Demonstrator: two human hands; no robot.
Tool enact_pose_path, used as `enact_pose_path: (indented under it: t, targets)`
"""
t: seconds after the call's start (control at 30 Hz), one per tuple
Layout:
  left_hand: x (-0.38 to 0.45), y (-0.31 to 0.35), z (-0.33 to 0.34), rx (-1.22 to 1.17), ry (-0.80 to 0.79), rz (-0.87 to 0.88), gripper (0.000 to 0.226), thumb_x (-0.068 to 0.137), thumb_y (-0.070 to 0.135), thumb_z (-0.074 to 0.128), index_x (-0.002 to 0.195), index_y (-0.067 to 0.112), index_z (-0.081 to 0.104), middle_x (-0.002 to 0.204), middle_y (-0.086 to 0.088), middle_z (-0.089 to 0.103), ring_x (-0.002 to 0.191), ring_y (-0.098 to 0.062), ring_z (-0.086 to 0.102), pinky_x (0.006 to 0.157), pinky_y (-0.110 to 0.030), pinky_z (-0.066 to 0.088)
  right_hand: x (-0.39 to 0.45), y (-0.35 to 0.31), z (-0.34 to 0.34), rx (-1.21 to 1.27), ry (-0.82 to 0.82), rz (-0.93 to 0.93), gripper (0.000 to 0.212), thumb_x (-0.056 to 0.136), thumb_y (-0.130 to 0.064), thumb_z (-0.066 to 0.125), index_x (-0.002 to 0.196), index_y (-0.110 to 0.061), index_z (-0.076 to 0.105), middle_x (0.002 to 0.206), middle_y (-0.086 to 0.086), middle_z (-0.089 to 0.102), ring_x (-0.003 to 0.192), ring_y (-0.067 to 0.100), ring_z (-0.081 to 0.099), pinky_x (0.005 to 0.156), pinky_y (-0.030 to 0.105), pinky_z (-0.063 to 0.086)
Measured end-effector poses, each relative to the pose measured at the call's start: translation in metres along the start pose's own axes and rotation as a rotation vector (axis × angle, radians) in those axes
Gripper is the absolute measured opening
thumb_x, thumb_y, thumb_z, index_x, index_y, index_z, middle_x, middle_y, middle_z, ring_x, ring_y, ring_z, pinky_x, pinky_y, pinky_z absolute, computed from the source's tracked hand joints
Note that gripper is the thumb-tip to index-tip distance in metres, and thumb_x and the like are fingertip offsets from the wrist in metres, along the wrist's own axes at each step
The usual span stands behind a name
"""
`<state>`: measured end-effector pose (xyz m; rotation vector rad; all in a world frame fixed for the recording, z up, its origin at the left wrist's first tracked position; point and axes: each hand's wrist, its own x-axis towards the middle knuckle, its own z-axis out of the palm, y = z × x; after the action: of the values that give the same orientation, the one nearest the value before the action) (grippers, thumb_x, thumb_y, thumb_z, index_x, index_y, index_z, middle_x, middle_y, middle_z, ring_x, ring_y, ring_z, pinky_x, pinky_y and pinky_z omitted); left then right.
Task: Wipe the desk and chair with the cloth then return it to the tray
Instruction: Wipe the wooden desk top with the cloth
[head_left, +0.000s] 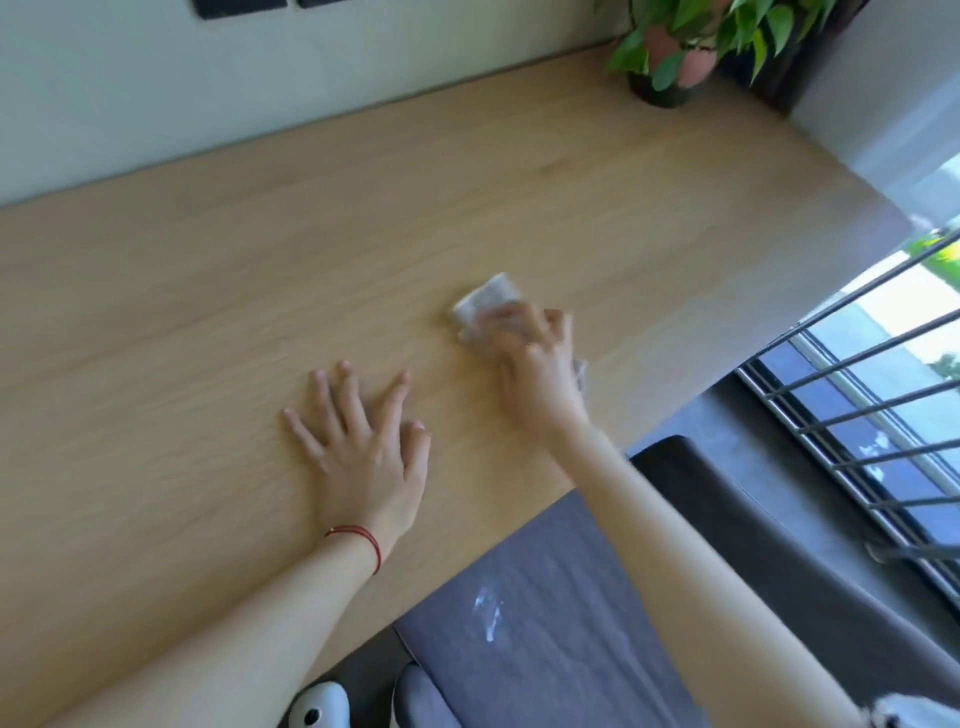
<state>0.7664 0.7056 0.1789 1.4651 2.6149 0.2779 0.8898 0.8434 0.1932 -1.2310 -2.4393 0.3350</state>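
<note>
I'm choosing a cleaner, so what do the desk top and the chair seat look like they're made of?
The light tan desk top looks like wood or wood-look laminate: fine grain lines, matte sheen. The grey-purple chair seat looks like woven fabric, dull and softly creased, with a whitish smear. Neither is certain from here.

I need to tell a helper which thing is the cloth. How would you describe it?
On the wooden desk, look right of centre, under the right hand. The cloth is the small pale wad pressed there, the only loose thing on the bare wood.
</note>
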Motion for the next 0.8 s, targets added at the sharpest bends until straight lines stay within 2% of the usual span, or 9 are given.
enact_pose_path:
  t: [0.07, 0.17, 0.23, 0.37, 0.47, 0.57, 0.63, 0.73, 0.8]
  targets:
    - [-0.001, 0.000, -0.002, -0.028, 0.004, -0.002, 0.057, 0.085, 0.044, 0.022, 0.133, 0.028, 0.048, 0.153, -0.020, 0.025, 0.145, -0.039, 0.009, 0.112, -0.066, 0.002, -0.052, -0.024, 0.002, 0.036, -0.102, -0.203, 0.036, 0.091, -0.017, 0.043, 0.117, -0.033, 0.063, 0.133, -0.003, 0.052, 0.104, 0.028, 0.042, 0.077, 0.032, 0.041]
    - [-0.001, -0.002, 0.000, -0.052, 0.013, 0.002, 0.054, 0.086, 0.037, 0.029, 0.138, 0.033, 0.042, 0.155, -0.018, 0.022, 0.146, -0.038, 0.006, 0.113, -0.065, 0.000, -0.087, 0.002, -0.025, 0.040, -0.202, -0.318, 0.037, 0.093, -0.019, 0.046, 0.123, -0.038, 0.056, 0.132, -0.004, 0.052, 0.107, 0.030, 0.045, 0.066, 0.047, 0.052]
    - [0.000, -0.002, 0.002, -0.067, 0.028, 0.005, 0.053, 0.087, 0.035, 0.032, 0.139, 0.035, 0.040, 0.154, -0.018, 0.022, 0.146, -0.038, 0.006, 0.113, -0.065, -0.001, -0.072, 0.040, -0.039, -0.011, -0.121, -0.219, 0.040, 0.090, -0.007, 0.048, 0.119, -0.030, 0.064, 0.127, 0.006, 0.057, 0.105, 0.038, 0.046, 0.071, 0.054, 0.051]
    - [0.001, -0.004, 0.004, -0.108, 0.044, 0.007, 0.054, 0.086, 0.044, 0.029, 0.138, 0.036, 0.041, 0.154, -0.018, 0.022, 0.146, -0.036, 0.005, 0.112, -0.063, -0.004, -0.038, 0.050, -0.037, -0.107, 0.082, 0.378, 0.042, 0.091, 0.000, 0.047, 0.120, -0.024, 0.065, 0.135, 0.006, 0.050, 0.112, 0.033, 0.038, 0.094, 0.046, 0.042]
    - [0.000, -0.006, 0.001, -0.244, 0.077, -0.018, 0.053, 0.083, 0.044, 0.034, 0.133, 0.035, 0.048, 0.153, -0.014, 0.026, 0.146, -0.032, 0.009, 0.114, -0.056, -0.006, -0.064, -0.008, -0.017, -0.096, 0.038, 0.227, 0.044, 0.086, 0.002, 0.051, 0.113, -0.029, 0.068, 0.134, 0.000, 0.052, 0.109, 0.032, 0.041, 0.088, 0.041, 0.041]
    - [-0.008, -0.006, -0.016, -0.668, 0.157, -0.053, 0.047, 0.079, 0.022, 0.043, 0.121, 0.014, 0.062, 0.138, -0.019, 0.043, 0.136, -0.031, 0.033, 0.116, -0.042, 0.012, -0.118, -0.054, -0.013, 0.009, -0.045, -0.028, 0.038, 0.085, -0.005, 0.059, 0.112, -0.031, 0.068, 0.125, -0.001, 0.060, 0.099, 0.035, 0.048, 0.075, 0.043, 0.047]
    - [-0.019, -0.010, -0.027, -0.844, 0.165, -0.052, 0.039, 0.079, 0.005, 0.045, 0.113, 0.002, 0.062, 0.123, -0.023, 0.050, 0.121, -0.034, 0.046, 0.107, -0.034, 0.029, -0.151, -0.058, -0.020, 0.078, -0.055, -0.069, 0.037, 0.085, -0.007, 0.063, 0.115, -0.028, 0.066, 0.121, -0.002, 0.062, 0.094, 0.034, 0.050, 0.068, 0.044, 0.050]
    - [-0.056, -0.018, -0.041, -0.750, 0.140, 0.068, 0.035, 0.080, -0.004, 0.046, 0.107, 0.008, 0.063, 0.107, -0.014, 0.055, 0.099, -0.027, 0.056, 0.090, -0.038, 0.045, -0.182, -0.047, -0.035, 0.090, -0.162, 0.004, 0.034, 0.092, -0.017, 0.058, 0.125, -0.029, 0.058, 0.131, -0.002, 0.051, 0.104, 0.031, 0.044, 0.074, 0.051, 0.051]
    - [-0.098, -0.022, -0.044, -0.727, 0.154, 0.218, 0.031, 0.077, 0.006, 0.045, 0.099, 0.016, 0.064, 0.095, -0.002, 0.060, 0.088, -0.015, 0.056, 0.081, -0.028, 0.045, -0.188, -0.044, -0.043, 0.160, -0.180, 0.110, 0.033, 0.095, -0.015, 0.052, 0.126, -0.024, 0.057, 0.133, 0.006, 0.047, 0.114, 0.033, 0.042, 0.091, 0.049, 0.044]
